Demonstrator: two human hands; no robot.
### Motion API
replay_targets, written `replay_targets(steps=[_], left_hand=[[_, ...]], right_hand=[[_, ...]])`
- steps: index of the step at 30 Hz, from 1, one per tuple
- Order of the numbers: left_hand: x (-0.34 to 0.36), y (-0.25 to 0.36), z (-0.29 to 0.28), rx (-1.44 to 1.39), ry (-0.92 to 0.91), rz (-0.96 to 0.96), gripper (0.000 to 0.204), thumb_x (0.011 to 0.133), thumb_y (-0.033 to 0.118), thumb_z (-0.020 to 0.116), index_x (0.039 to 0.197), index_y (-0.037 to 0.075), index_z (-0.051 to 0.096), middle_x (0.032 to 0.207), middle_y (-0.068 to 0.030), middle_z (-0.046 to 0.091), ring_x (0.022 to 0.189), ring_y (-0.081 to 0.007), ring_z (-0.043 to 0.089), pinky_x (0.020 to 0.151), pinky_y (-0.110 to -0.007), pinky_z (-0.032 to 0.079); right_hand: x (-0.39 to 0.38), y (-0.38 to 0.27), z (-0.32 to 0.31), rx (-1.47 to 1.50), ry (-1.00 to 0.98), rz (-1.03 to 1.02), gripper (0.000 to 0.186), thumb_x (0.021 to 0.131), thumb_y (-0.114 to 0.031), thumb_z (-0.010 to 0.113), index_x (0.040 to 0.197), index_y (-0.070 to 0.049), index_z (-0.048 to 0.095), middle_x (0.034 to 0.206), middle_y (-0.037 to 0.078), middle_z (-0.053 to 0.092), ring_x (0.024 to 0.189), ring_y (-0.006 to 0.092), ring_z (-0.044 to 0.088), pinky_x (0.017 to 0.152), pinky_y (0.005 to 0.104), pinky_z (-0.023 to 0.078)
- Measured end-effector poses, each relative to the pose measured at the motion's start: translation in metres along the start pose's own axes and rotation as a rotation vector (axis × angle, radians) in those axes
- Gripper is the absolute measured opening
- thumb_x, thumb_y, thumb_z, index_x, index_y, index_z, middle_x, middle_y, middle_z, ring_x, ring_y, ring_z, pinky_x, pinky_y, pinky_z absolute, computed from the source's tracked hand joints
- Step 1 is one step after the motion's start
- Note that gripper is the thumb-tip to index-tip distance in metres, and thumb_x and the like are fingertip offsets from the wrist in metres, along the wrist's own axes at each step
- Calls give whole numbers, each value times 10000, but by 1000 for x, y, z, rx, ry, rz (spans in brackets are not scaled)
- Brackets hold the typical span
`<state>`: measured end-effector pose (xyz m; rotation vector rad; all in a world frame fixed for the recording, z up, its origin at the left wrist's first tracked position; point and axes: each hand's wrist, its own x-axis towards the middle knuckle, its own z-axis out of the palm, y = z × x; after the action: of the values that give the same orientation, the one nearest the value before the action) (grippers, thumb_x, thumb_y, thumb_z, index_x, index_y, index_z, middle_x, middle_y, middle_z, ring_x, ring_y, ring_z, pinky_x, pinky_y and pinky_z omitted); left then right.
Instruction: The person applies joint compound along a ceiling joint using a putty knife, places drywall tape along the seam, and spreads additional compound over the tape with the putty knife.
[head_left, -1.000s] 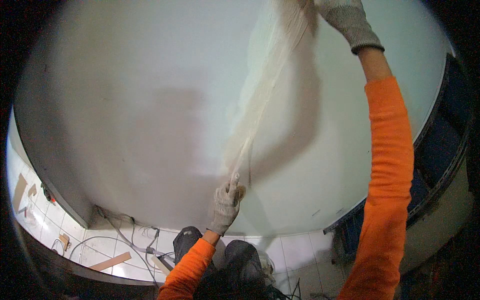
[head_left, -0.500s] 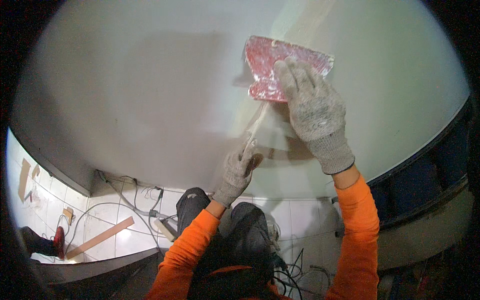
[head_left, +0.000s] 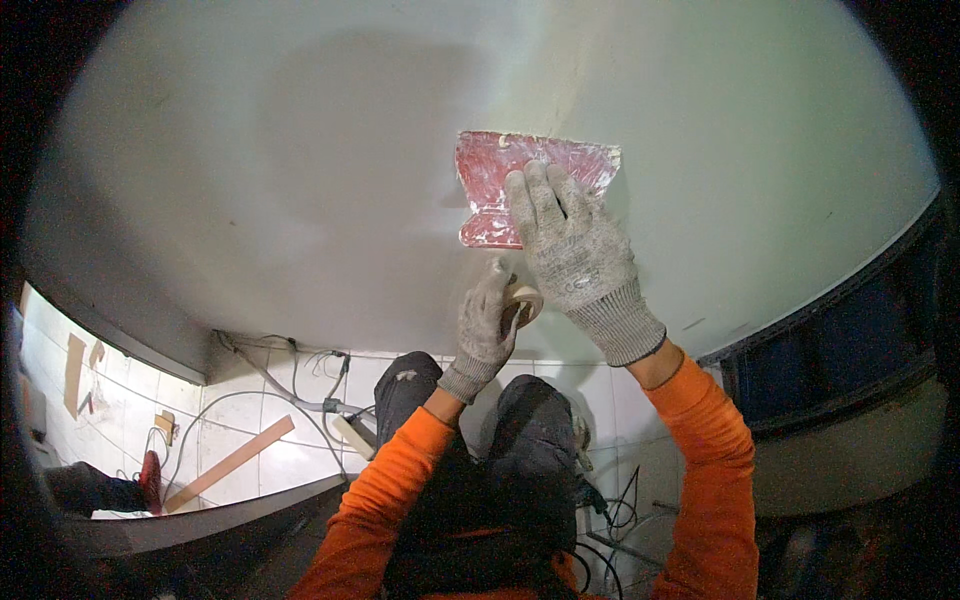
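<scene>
My right hand (head_left: 582, 250), in a dusty grey knit glove, presses a red putty spreader (head_left: 487, 172) smeared with white filler against the pale wall (head_left: 340, 210). Its fingers lie over the spreader's face, the wide edge upward. Just below, my left hand (head_left: 484, 328), gloved alike, is closed around a roll of pale tape (head_left: 527, 303), thumb and fingers on its side. A light filler band (head_left: 567, 70) runs up the wall above the spreader. Whatever tape lies beneath the spreader is hidden.
Cables and a grey pipe (head_left: 270, 388) lie on the white tiled floor at left, beside a long brown strip (head_left: 230, 463). Another person's leg and red shoe (head_left: 150, 482) show at far left. A dark recess (head_left: 830, 350) borders the wall at right. More black cables (head_left: 625, 505) lie by my knees.
The spreader has come down the wall and a little left under my right hand, nearer my left hand. The tape stretch between the hands no longer shows, and the roll is turned more into view.
</scene>
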<state>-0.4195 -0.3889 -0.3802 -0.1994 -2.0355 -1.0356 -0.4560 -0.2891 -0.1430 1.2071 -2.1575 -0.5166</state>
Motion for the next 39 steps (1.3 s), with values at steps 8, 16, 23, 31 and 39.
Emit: replay_targets(steps=[8,16,23,31,39], left_hand=[[-6,10,-12,127,-90,-67,820,887,70,709,1597,49,300,1240,-213,577,1093,-400,566,952,-498,458],[-41,-6,-22,196,-154,-204,897,873,139,750,1622,61,263,1063,-151,585,922,-357,563,812,-477,461],[-71,-33,-26,324,-228,-254,947,844,171,789,1611,45,249,1091,-125,666,917,-348,618,834,-470,489],[-104,-56,13,484,-106,-30,827,888,143,737,1607,165,328,1225,-158,603,988,-319,597,808,-479,462],[-131,-79,41,535,-211,-32,739,933,127,682,1594,173,356,1240,-196,581,970,-349,574,809,-490,460]], right_hand=[[-12,-9,25,32,66,3,709,903,-264,626,1498,58,415,1475,250,496,1329,374,514,1097,468,458],[-22,-21,40,55,104,144,761,878,-210,664,1587,-177,389,1595,34,441,1431,235,474,1078,367,501],[-14,-32,23,-139,58,142,740,824,-230,710,1531,-204,492,1578,-7,463,1346,215,557,962,345,567],[-52,-6,105,-359,84,25,779,835,-224,702,1563,-171,429,1587,43,441,1382,247,507,1035,374,512],[-47,-78,121,-255,-36,198,804,855,-237,690,1584,-119,372,1596,92,415,1435,279,433,1127,401,428]])
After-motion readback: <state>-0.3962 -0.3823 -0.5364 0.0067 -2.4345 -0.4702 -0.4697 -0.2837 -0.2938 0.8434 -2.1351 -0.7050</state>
